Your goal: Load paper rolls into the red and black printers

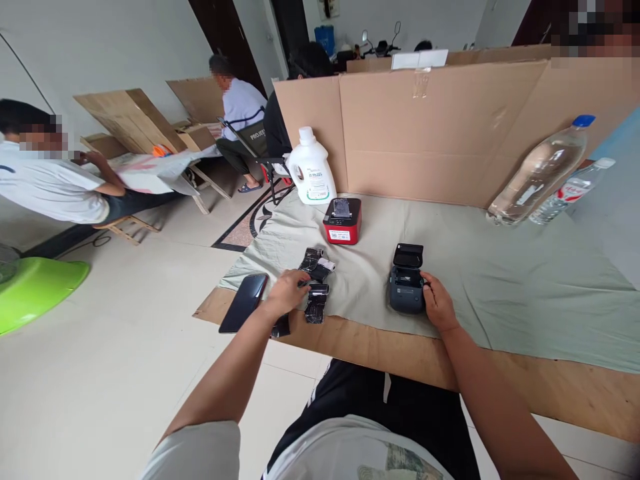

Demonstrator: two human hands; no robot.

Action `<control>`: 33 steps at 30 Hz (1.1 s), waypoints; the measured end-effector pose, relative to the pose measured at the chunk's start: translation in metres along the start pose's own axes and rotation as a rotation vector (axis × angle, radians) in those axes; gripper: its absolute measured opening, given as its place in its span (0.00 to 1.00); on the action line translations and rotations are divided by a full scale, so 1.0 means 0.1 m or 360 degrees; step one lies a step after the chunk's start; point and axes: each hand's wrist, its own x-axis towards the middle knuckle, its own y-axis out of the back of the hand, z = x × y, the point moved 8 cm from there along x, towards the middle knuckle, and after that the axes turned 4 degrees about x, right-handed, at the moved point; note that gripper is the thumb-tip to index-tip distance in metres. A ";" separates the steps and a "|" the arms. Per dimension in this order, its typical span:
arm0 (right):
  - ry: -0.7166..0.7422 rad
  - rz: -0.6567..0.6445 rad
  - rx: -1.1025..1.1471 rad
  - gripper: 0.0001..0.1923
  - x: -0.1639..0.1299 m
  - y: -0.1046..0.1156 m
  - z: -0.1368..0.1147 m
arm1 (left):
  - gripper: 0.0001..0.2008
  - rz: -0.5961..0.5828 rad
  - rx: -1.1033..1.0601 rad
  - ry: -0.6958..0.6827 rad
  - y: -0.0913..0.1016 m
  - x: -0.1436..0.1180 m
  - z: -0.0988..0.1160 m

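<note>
A dark grey portable printer (407,298) lies on the cloth with its lid (409,255) raised and its compartment showing. My right hand (440,303) grips the printer's right side, fingers against its edge. To the left, my left hand (287,292) is over several small rolls of black film or paper, its fingertips pinched at a small dark piece that I cannot make out. One black roll (317,305) lies partly unwound just right of that hand, and another (313,257) lies beyond it. A black phone (244,303) rests left of my left hand.
A red and black box-shaped device (343,221) stands behind the rolls, near a white jug (312,167). Two clear bottles (543,177) lean against the cardboard screen (440,133) at the right. Other people sit at the left and beyond. The wooden table edge (370,342) is close to me.
</note>
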 end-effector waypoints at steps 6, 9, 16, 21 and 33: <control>-0.0025 0.0007 0.0031 0.21 -0.01 -0.01 0.02 | 0.12 -0.0140 0.0171 -0.0066 -0.19 0.03 0.43; -0.0035 0.0002 0.0032 0.21 0.00 -0.01 0.00 | 0.12 -0.0456 -0.0160 -0.0369 -0.28 0.01 0.74; -0.0087 -0.0040 0.0014 0.22 0.01 0.01 -0.07 | 0.15 -0.0746 -0.0883 -0.0992 -0.17 0.24 2.10; -0.0041 -0.0053 0.0035 0.25 0.00 0.02 -0.08 | 0.14 -0.0227 -0.0269 -0.0766 -0.30 0.69 2.61; 0.0022 -0.0027 0.0024 0.17 0.03 0.06 -0.20 | 0.10 0.0008 -0.0353 -0.0822 -0.49 0.67 2.55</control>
